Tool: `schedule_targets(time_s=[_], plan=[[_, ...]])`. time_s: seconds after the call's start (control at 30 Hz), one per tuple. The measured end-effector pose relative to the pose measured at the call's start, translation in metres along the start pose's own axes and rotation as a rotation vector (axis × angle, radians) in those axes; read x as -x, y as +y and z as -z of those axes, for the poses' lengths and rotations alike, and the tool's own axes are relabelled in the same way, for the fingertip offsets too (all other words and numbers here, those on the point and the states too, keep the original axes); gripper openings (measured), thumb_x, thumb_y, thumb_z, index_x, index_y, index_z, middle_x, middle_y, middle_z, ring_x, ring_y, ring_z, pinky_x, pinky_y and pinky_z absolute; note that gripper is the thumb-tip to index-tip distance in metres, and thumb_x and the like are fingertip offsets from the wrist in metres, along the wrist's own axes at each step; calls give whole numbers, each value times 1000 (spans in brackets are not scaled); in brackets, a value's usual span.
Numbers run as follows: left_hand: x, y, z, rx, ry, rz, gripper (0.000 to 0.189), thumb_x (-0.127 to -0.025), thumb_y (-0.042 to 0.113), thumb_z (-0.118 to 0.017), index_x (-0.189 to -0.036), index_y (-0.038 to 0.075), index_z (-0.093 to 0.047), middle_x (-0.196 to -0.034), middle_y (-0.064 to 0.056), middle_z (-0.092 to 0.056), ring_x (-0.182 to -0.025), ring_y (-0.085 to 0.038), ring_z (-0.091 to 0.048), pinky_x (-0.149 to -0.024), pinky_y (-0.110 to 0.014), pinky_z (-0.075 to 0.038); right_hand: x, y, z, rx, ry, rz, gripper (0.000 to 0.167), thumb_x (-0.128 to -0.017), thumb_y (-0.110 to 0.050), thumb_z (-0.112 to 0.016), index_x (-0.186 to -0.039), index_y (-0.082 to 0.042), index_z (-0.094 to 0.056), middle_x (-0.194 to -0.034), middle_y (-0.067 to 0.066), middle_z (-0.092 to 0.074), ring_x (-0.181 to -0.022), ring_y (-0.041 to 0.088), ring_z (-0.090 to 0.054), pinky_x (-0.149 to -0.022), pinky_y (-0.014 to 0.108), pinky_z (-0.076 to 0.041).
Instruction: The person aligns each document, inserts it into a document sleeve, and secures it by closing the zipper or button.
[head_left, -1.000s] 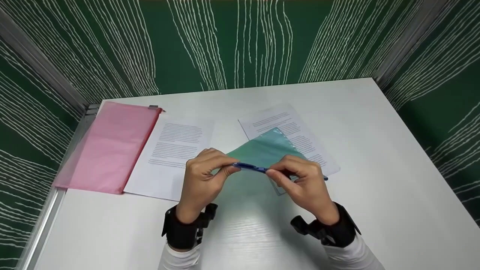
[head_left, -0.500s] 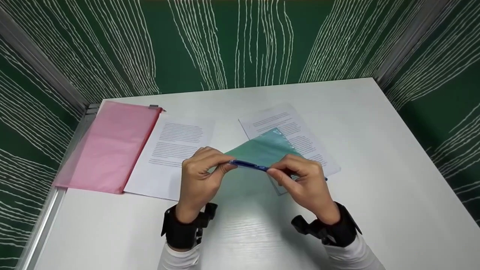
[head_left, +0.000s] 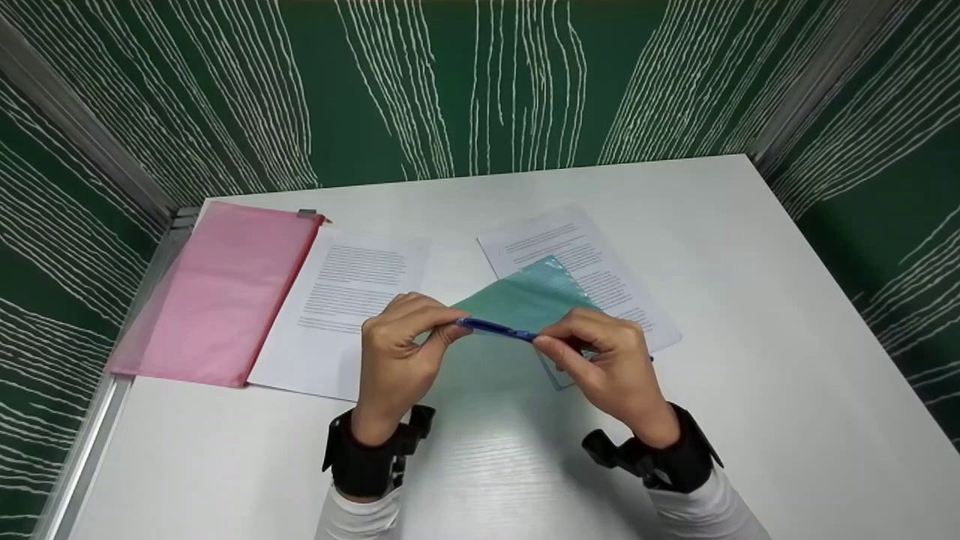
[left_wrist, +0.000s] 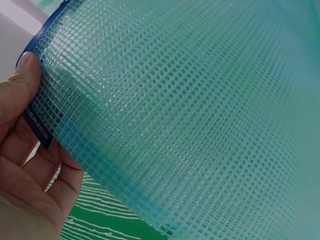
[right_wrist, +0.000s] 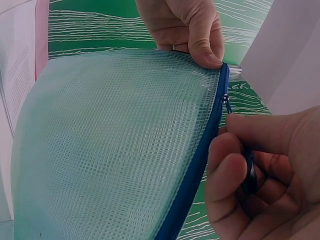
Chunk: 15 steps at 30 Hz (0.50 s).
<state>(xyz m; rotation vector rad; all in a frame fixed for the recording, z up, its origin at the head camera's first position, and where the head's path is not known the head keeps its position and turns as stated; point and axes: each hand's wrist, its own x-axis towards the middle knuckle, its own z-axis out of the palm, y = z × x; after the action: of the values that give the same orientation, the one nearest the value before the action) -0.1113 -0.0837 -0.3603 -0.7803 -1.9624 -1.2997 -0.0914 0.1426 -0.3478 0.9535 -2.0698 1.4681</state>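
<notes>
A teal mesh zip pouch (left_wrist: 165, 110) with a blue zipper (head_left: 499, 329) is held up between both hands, above the table. My left hand (head_left: 401, 360) pinches one end of the zipper edge, thumb over it, beside a dark label (left_wrist: 39, 128). My right hand (head_left: 604, 364) pinches at the small zipper slider (right_wrist: 226, 100), which sits close to the left hand's end. A dark rounded object (right_wrist: 249, 172) shows among the right hand's curled fingers; its kind is unclear. In the head view the hands hide part of the pouch.
At left on the white table (head_left: 787, 360) lies a pink zip pouch (head_left: 225, 292), next to a printed sheet (head_left: 352, 285). Another printed sheet (head_left: 555, 232) lies behind the teal pouch. Green walls (head_left: 600, 82) with white lines surround the table.
My left hand has shifted slightly left with its end of the zipper, widening the gap between the hands. The right hand has stayed nearly still.
</notes>
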Motion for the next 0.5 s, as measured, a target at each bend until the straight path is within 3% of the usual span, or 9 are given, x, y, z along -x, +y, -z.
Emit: schedule_targets(time_s=[0.33, 0.5], plan=[[-2, 1, 6, 34, 34, 24, 9, -76, 10, -73, -83, 15, -73, -72, 6, -66, -67, -7, -56, -67, -25, -41, 3, 8, 0, 19, 19, -22, 23, -74, 12, -67, -79, -10, -68, -66, 0, -56, -54, 5, -49, -52, 16, -39], [-2, 1, 9, 53, 39, 38, 9, -76, 10, -73, -83, 15, -73, -73, 7, -66, -70, -7, -57, -65, -24, -41, 0, 2, 2, 26, 22, -30, 21, -74, 13, -67, -78, -8, -67, -65, 1, -56, -54, 6, -49, -51, 16, -39]])
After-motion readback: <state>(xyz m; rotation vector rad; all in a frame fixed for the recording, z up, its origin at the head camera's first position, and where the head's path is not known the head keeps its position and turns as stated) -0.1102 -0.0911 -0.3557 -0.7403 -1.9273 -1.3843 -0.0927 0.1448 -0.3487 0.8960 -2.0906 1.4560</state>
